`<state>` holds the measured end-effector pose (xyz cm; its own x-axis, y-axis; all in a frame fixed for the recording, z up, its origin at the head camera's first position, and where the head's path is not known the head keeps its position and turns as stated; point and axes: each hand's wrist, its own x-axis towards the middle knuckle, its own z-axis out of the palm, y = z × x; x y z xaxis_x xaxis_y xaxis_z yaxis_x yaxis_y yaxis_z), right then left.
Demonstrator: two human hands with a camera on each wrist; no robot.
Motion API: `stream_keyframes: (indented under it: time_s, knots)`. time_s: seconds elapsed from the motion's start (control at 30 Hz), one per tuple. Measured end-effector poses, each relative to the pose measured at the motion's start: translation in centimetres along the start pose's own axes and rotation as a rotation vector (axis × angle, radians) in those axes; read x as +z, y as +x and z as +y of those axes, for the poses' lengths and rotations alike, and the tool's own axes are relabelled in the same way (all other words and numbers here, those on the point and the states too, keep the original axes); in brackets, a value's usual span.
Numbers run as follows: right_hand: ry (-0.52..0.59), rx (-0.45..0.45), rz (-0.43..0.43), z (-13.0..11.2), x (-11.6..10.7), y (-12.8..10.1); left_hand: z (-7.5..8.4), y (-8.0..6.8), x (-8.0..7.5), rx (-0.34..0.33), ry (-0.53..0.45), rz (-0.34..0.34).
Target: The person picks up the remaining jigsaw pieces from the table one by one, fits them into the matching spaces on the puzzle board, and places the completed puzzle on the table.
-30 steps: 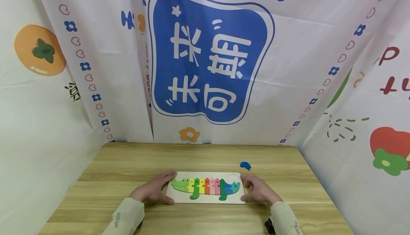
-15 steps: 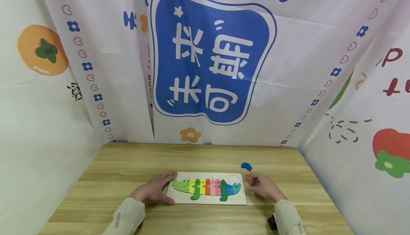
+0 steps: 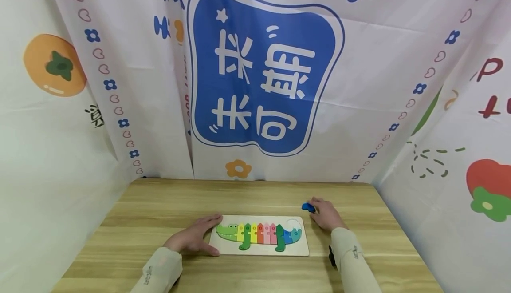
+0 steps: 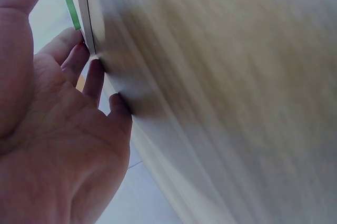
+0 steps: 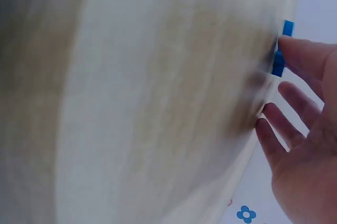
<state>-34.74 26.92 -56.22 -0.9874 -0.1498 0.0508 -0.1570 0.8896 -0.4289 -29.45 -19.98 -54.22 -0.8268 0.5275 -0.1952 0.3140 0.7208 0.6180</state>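
A white puzzle board lies on the table, bearing a colourful crocodile of numbered pieces with a blue tail end. A pale bare patch shows at its upper right, above the tail. My left hand holds the board's left end, fingers at the far corner and thumb at the near one. Beyond the board's right corner is a loose blue puzzle piece. My right hand pinches its right side between thumb and index finger. In the right wrist view the thumb touches the blue piece, the other fingers spread below it.
The wooden table extends around the board on every side. A white printed curtain hangs along its back edge, and more printed cloth borders the left and right sides.
My right hand has left the board's right edge and moved up and away to the blue piece. My left hand has stayed on the board.
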Motion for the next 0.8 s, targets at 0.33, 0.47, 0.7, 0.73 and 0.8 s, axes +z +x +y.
stream_keyframes:
  time_s: [0.33,0.47,0.7,0.73,0.8]
  knots:
    - [0.069,0.072,0.033,-1.6,-0.9,-0.6,-0.1,-0.3,0.2,-0.007,-0.007,0.006]
    - [0.076,0.072,-0.014,-1.8,-1.1,-0.9,0.0,-0.2,0.2,-0.019,-0.012,0.005]
    - [0.13,0.066,-0.035,-1.7,-1.1,-1.5,0.2,-0.2,0.2,-0.02,-0.013,0.01]
    - [0.148,0.067,-0.037,-1.6,-1.0,-1.7,0.1,-0.2,0.2,-0.019,-0.012,0.01]
    - [0.202,0.077,-0.039,-1.6,-1.0,-2.1,0.1,-0.2,0.2,-0.018,-0.012,0.008]
